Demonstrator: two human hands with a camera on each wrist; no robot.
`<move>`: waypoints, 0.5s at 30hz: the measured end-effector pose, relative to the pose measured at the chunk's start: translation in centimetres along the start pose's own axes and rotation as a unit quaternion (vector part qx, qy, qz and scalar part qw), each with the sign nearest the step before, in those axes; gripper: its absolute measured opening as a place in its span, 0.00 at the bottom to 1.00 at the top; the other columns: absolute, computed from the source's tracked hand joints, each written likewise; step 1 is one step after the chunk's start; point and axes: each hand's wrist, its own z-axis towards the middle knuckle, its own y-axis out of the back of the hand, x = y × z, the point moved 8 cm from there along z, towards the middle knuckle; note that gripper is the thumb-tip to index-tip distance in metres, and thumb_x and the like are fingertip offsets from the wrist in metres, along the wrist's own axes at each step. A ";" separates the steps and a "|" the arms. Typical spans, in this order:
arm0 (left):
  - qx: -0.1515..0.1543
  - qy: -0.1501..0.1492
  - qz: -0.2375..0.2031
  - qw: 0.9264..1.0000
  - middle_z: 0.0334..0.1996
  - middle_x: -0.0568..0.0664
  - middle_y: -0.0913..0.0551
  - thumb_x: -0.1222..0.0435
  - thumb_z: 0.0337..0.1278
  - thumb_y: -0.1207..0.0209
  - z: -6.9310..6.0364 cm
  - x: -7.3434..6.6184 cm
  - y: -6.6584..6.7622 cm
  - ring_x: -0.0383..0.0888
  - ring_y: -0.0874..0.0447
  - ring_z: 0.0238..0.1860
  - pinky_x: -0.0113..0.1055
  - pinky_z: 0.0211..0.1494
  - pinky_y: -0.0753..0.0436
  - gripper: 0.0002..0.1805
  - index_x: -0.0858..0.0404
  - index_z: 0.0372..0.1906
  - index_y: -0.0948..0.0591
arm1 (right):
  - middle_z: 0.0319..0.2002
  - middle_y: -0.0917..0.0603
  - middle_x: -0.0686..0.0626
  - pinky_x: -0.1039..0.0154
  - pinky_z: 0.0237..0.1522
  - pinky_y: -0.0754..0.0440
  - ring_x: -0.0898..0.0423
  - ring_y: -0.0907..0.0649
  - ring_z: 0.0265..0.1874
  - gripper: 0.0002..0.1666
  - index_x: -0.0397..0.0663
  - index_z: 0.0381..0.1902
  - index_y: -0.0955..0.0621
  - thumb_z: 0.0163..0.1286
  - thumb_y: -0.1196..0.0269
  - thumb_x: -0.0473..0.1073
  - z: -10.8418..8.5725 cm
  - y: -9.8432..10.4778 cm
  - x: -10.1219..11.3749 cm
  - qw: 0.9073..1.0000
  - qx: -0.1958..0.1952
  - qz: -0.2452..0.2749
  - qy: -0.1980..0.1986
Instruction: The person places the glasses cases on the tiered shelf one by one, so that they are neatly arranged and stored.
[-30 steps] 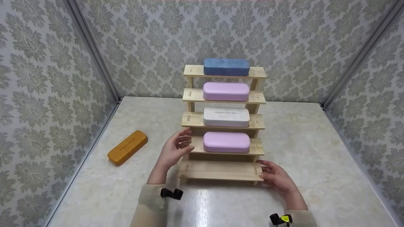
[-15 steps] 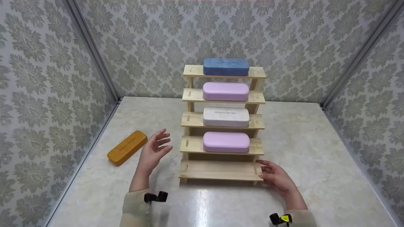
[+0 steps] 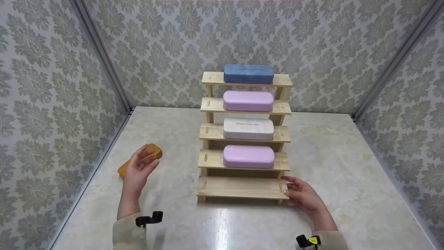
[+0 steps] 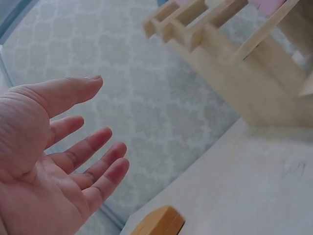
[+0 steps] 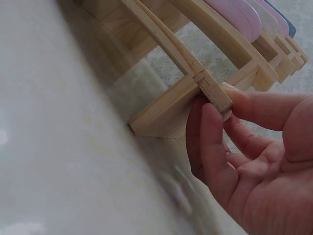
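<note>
My left hand [image 3: 138, 172] hovers over the orange-brown glasses case [image 3: 155, 150] on the table's left side, its fingers loosely bent and apart from the case. The left wrist view shows the palm with nothing in it and a corner of the case [image 4: 159, 223] below. At the right, my right hand [image 3: 305, 197] pinches the end of the lowest board of a stepped wooden rack [image 3: 242, 187]. In the right wrist view the thumb [image 5: 259, 105] is above the board and curled fingers are beneath. The rack bears a blue case [image 3: 248, 74], a white case [image 3: 248, 128] and two pink cases [image 3: 248, 156].
The rack stands on a pale marbled table [image 3: 329, 166], a case on each of its upper steps. Patterned wall panels [image 3: 166, 52] enclose the back and both sides, joined by grey corner posts [image 3: 104, 55].
My left hand has moved left, from beside the rack's left end to over the orange-brown case. The right hand keeps its pinch on the lowest board; the rack has barely shifted.
</note>
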 end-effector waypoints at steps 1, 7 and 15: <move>-0.008 0.001 0.002 1.000 0.63 0.53 0.24 0.71 0.64 0.34 0.0 0.1 0.6 0.36 0.20 0.58 0.21 0.56 0.18 0.39 0.61 0.78 0.36 | 0.56 0.18 0.50 0.64 0.45 0.12 0.59 0.14 0.47 0.45 0.30 0.79 0.46 0.73 0.37 0.37 0.0 0.0 0.0 1.000 0.001 -0.001 0.000; -0.077 0.030 0.021 0.996 0.67 0.53 0.28 0.67 0.66 0.34 0.4 1.4 4.2 0.45 0.26 0.65 0.15 0.55 0.21 0.41 0.53 0.80 0.38 | 0.56 0.18 0.49 0.64 0.46 0.12 0.59 0.13 0.47 0.46 0.30 0.79 0.46 0.72 0.36 0.37 0.0 0.0 -0.1 1.000 0.003 0.004 0.003; -0.167 0.037 0.046 0.984 0.72 0.56 0.33 0.63 0.65 0.33 0.4 3.8 8.1 0.53 0.38 0.76 0.51 0.82 0.39 0.46 0.50 0.83 0.44 | 0.54 0.17 0.52 0.65 0.42 0.12 0.59 0.13 0.46 0.45 0.31 0.78 0.45 0.72 0.36 0.36 0.1 0.1 -0.2 1.000 -0.003 0.000 0.006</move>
